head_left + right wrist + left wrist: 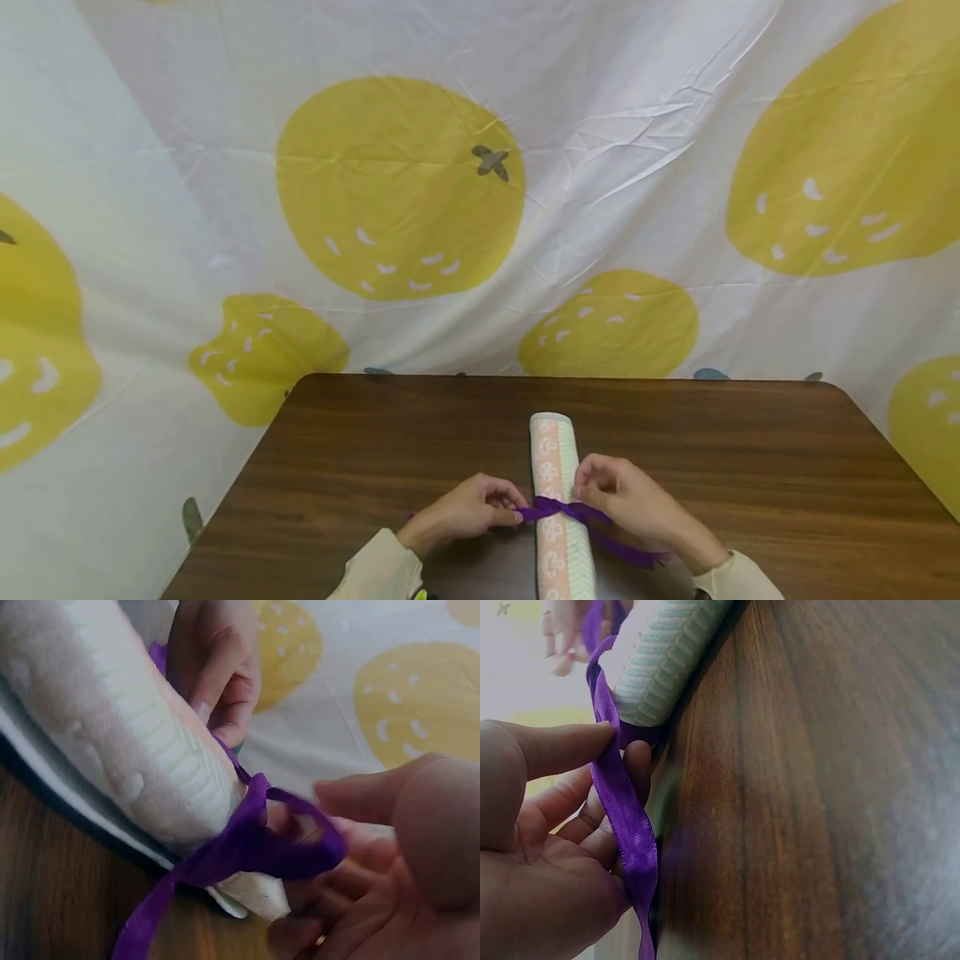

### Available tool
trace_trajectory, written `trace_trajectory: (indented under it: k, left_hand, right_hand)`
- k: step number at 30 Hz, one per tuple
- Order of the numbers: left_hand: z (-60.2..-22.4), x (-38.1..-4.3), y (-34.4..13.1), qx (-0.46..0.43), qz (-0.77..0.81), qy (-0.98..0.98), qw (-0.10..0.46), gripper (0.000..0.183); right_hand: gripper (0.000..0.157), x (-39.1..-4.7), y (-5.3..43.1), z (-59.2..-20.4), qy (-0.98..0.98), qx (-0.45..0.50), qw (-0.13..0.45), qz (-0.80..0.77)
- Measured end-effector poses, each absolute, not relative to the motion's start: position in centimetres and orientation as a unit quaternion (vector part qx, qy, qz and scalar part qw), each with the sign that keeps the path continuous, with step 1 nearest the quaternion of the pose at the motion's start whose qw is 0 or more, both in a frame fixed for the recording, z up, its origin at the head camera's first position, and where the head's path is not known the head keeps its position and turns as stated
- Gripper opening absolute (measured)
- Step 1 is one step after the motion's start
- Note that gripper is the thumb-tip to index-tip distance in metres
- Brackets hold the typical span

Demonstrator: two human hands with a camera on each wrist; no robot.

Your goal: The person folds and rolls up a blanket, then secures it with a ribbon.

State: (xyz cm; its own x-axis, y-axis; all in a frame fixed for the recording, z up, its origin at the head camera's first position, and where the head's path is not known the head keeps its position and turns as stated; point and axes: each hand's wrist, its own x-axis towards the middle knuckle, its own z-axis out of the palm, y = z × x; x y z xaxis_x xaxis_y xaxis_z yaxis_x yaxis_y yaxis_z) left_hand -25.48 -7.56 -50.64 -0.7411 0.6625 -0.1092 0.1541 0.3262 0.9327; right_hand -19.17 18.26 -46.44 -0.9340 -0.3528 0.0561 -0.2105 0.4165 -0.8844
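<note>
A rolled cloth (551, 467) with peach and pale green-white bands lies lengthwise on the table, a purple ribbon (555, 506) knotted around its middle. To its left, my left hand (480, 504) pinches one ribbon end between thumb and fingertips. In the left wrist view the ribbon tail (634, 825) runs down across that hand's fingers. My right hand (630, 500) is at the roll's right side, its curled fingers around a ribbon loop (304, 855) at the knot. One fingertip shows through the loop. Another tail (633, 552) trails below the right hand.
The dark wood-grain table (360, 433) has rounded back corners. Behind and beside it hangs a white curtain (630, 183) printed with large yellow fruit. Pale sleeves (382, 567) cover both forearms.
</note>
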Motion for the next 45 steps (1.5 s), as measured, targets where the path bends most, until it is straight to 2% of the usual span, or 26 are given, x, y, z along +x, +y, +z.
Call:
trace_trajectory:
  k: [4, 11, 18, 35, 45]
  left_hand:
    - [-50.8, -25.6, -7.5, 0.262, 0.515, 0.779, 0.244, 0.010]
    - [-50.8, -25.6, -7.6, 0.264, 0.512, 0.780, 0.246, 0.009]
    - [-50.8, -25.6, -7.8, 0.261, 0.516, 0.777, 0.250, 0.008]
    - [-50.6, -25.6, -7.9, 0.259, 0.520, 0.773, 0.254, 0.005]
    - [-50.7, -25.6, -7.9, 0.255, 0.536, 0.759, 0.266, 0.007]
  right_hand:
    - [0.011, -19.0, 18.7, -46.3, 0.851, -0.193, 0.092, -0.480]
    - [0.007, -18.9, 19.1, -46.3, 0.847, -0.214, 0.049, -0.484]
    - [0.005, -18.7, 19.6, -45.8, 0.859, -0.212, 0.054, -0.462]
    - [0.020, -18.1, 22.5, -45.5, 0.850, -0.226, 0.087, -0.468]
    - [0.021, -17.4, 24.2, -45.7, 0.849, -0.214, 0.107, -0.471]
